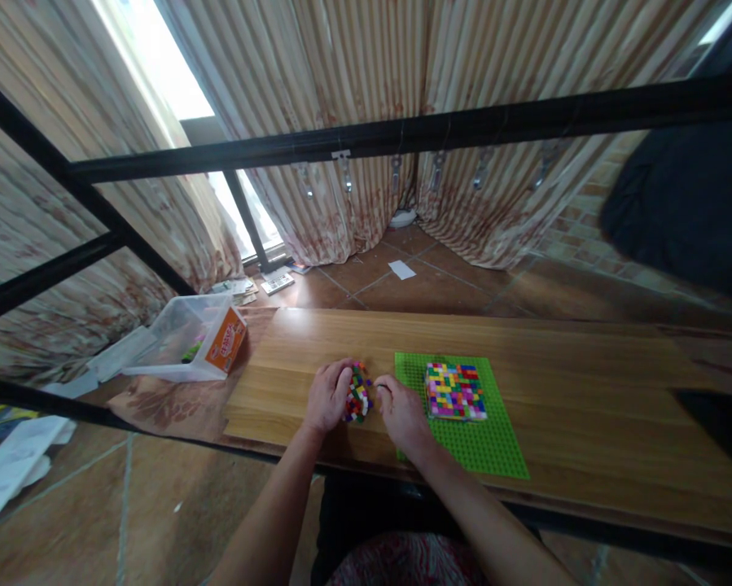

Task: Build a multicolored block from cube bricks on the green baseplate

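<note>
A small pile of loose toy bricks in many colours lies on the wooden tabletop. My left hand rests against the pile's left side, fingers stretched out and slightly curved, holding nothing that shows. Just right of the pile, my right hand is closed in a pinch; what sits between thumb and finger is too small to make out. Beside that hand, a green baseplate carries a block of multicoloured bricks built close together. The right wrist covers part of the plate's left edge.
A clear plastic box with an orange label stands left of the tabletop, a few green pieces inside. A black metal rail crosses beyond the table. At the right edge lies a dark flat object. Curtains hang behind.
</note>
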{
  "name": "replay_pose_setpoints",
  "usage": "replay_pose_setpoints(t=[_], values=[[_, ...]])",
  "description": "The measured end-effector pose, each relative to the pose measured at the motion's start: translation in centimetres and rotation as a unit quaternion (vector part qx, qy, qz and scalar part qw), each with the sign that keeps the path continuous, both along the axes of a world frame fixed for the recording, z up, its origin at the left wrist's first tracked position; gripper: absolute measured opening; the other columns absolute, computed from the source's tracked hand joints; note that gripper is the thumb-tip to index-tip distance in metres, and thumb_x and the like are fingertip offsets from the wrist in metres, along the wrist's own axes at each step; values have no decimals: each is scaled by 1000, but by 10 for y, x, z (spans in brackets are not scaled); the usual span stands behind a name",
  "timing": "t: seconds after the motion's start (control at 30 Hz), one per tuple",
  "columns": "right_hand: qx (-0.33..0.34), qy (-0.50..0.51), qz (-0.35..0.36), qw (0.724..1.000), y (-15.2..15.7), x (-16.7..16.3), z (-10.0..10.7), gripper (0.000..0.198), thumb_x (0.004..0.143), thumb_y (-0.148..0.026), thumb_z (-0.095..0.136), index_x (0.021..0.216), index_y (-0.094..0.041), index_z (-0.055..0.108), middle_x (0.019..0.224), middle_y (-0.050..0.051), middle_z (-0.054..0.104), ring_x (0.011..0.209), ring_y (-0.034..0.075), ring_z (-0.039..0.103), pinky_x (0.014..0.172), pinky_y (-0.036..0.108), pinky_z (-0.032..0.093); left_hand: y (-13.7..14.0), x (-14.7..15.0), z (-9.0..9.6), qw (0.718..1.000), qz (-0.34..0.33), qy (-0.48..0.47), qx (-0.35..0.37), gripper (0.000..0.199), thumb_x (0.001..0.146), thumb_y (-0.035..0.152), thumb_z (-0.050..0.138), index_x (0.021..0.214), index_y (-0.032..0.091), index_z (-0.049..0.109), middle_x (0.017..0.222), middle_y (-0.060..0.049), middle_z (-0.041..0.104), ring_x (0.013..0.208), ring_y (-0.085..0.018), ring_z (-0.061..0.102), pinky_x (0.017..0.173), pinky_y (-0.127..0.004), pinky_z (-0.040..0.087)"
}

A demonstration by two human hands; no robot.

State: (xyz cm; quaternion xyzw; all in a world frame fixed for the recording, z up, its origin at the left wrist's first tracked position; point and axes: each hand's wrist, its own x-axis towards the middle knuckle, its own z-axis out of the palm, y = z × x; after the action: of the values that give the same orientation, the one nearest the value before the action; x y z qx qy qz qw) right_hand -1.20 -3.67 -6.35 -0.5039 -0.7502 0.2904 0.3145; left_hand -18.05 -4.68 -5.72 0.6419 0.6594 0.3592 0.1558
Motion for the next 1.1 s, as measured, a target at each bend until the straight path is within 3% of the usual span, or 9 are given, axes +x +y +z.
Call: replay_pose_setpoints(t=[0.17,0.53,0.67,0.73,0.87,1.1], values=[[8,-5,-7,1000,5,-3,1,29,90,-17,36,94,-20,65,81,2,69,70,15,61,68,26,43,0,-1,-1,1000,-5,-2,-1,38,97,37,34,113,22,65,111,-6,69,110,-20,60,101,-39,46],[-8,-67,62,996,10,-9,13,23,86,-16,52,98,-24,71,94,4,73,88,17,66,79,27,45,1,-1,-2,1000,-5,8,7,37,97,36,35,113,21,65,110,-6,70,110,-20,60,99,-38,47],[-18,-64,39,997,8,-5,13,27,84,-18,53,108,-22,64,82,0,72,74,17,66,69,27,45,1,-2,-2,1000,-6,10,6,37,97,36,35,113,22,65,110,-6,70,110,-20,60,99,-37,47],[-16,-68,20,997,6,-1,14,21,84,-20,54,103,-22,64,77,-1,70,69,17,64,65,27,43,1,-2,-2,1000,-7,9,5,37,97,36,35,113,22,65,111,-6,70,110,-20,60,100,-37,47],[-9,-83,24,996,3,2,21,17,88,-20,50,90,-22,67,83,2,72,76,16,65,69,26,42,1,-2,-2,1000,-3,8,5,37,97,36,35,113,21,65,110,-6,70,109,-20,60,99,-37,47],[-13,-107,50,993,7,-7,22,21,88,-14,49,95,-19,68,95,7,72,89,19,65,78,28,43,1,-2,-1,1000,-9,6,5,38,97,38,35,112,21,65,111,-6,70,109,-20,60,99,-38,47]])
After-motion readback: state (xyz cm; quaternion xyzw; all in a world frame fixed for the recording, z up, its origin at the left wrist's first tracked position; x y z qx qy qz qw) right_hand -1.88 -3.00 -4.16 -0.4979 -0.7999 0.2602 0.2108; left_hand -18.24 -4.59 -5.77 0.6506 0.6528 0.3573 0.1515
